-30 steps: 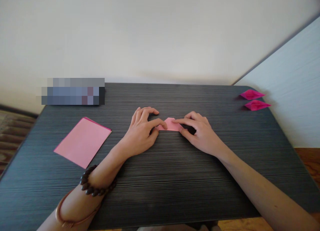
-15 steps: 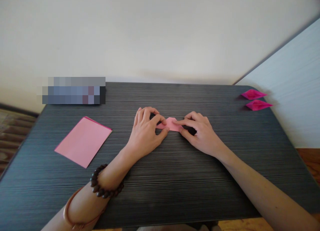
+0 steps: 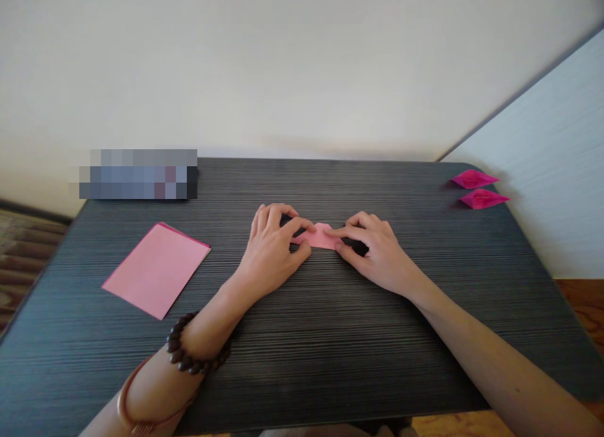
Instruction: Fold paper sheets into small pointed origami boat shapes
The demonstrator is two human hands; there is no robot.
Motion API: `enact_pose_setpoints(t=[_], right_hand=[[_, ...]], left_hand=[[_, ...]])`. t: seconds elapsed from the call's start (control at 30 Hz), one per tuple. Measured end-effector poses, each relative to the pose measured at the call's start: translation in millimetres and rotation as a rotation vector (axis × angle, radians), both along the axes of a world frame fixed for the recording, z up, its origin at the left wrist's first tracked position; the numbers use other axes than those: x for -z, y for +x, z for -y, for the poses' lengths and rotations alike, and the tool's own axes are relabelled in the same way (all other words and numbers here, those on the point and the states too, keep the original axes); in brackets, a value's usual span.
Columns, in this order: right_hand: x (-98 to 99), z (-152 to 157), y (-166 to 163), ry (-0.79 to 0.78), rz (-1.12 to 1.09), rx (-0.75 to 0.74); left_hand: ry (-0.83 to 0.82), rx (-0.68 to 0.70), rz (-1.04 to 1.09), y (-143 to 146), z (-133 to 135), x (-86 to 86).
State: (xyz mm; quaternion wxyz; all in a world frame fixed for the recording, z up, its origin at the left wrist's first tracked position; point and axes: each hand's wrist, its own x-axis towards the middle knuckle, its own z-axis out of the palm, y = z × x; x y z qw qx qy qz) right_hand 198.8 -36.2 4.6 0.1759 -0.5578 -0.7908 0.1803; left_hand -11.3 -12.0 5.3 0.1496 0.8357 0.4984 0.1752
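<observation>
A small folded piece of pink paper lies at the middle of the dark table, between my two hands. Its top edge has cut-off corners, and its ends run under my fingers. My left hand grips the left end between thumb and index finger. With thumb and index finger, my right hand holds the right end. Both hands rest close to the tabletop, and part of the paper is hidden by the fingertips.
Left of my arm lies a stack of square pink paper. Two folded magenta paper shapes sit at the far right corner. A blurred-out object stands at the back left. The wall borders the table's back edge.
My left thumb and fingertips have slid slightly left along the pink paper, so a little more of its middle shows. My right hand keeps nearly the same hold.
</observation>
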Motion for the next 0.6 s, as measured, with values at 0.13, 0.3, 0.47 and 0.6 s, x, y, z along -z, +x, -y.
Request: enact_pose_setpoints(t=[0.13, 0.3, 0.47, 0.6], right_hand=[[-0.9, 0, 0, -0.007, 0.004, -0.004], [-1.6, 0, 2, -0.021, 0.007, -0.011], [-1.8, 0, 2, -0.027, 0.011, -0.013], [-1.8, -1, 3, -0.025, 0.013, -0.024]], left_hand=[[-0.036, 0.071, 0.015, -9, -6, 0.5], [-0.087, 0.124, 0.012, -14, -9, -2.8], [-0.142, 0.18, 0.032, -16, -12, -8.0], [-0.131, 0.174, 0.037, -16, -12, -6.0]])
